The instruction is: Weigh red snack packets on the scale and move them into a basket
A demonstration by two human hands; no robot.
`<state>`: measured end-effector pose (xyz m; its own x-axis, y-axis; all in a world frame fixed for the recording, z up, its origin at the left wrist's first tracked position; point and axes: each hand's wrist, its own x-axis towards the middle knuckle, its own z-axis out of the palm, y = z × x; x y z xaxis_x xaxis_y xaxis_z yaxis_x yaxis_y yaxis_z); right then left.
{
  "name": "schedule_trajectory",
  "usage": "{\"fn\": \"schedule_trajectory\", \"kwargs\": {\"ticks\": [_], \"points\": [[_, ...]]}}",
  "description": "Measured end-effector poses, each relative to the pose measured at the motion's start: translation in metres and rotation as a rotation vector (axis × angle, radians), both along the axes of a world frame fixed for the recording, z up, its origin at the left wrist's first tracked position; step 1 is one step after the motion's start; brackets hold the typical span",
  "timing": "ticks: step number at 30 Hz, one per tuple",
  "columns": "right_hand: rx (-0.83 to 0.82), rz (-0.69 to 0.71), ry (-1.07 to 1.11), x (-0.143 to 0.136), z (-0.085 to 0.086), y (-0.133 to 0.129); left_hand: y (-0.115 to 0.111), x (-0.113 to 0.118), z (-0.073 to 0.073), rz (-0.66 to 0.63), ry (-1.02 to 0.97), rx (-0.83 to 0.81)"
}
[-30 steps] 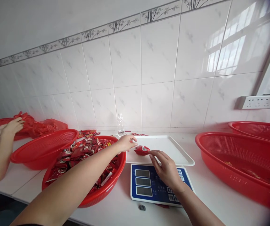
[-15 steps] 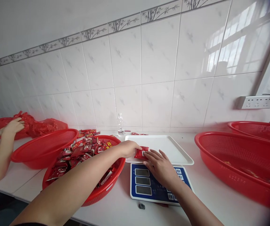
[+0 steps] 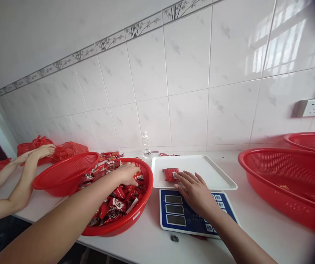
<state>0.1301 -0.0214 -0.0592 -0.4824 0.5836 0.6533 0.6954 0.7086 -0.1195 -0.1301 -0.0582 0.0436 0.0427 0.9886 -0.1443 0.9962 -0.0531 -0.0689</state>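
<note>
My left hand (image 3: 129, 173) reaches into a red basket (image 3: 149, 176) heaped with small red packets (image 3: 117, 204). Its fingers are bent down over the packets at the basket's right side, and whether they grip one is unclear. My right hand (image 3: 196, 189) is held over the blue scale (image 3: 174, 229), its fingers spread and their tips at the edge of a red packet (image 3: 170, 174). That packet lies at the left of the white tray (image 3: 198, 161) on top of the scale.
Left of the full basket is another red basket (image 3: 63, 172). A person's hands (image 3: 43, 151) are at red plastic bags (image 3: 69, 149). A bottle (image 3: 146, 145) stands by the wall. More red baskets (image 3: 284, 187) are at the right. A small dark object (image 3: 174, 238) lies before the scale.
My left hand has left the packet on the tray and moved left into the full basket. My right hand stays by the packet. The view has shifted somewhat.
</note>
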Motion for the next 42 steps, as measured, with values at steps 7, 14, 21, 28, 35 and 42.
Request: {"fn": "schedule_trajectory", "kwargs": {"ticks": [7,14,21,28,35,42], "points": [[0.029,0.044,0.043,0.000,0.003,0.001,0.013,0.001,-0.030,-0.035,-0.036,0.025],[0.056,0.092,0.099,0.003,0.008,-0.002,0.007,-0.019,-0.004,0.081,-0.127,0.142],[0.035,0.115,0.118,0.002,0.010,-0.003,-0.016,-0.013,-0.001,0.001,0.118,-0.286],[0.015,0.129,0.139,0.002,0.008,-0.001,-0.015,-0.009,-0.023,-0.091,0.280,-0.077],[-0.017,0.136,0.158,0.003,0.007,-0.001,-0.002,-0.027,-0.013,0.044,-0.188,0.137],[-0.044,0.140,0.173,0.003,0.010,-0.003,0.008,-0.033,-0.010,0.190,-0.406,0.211]]}}
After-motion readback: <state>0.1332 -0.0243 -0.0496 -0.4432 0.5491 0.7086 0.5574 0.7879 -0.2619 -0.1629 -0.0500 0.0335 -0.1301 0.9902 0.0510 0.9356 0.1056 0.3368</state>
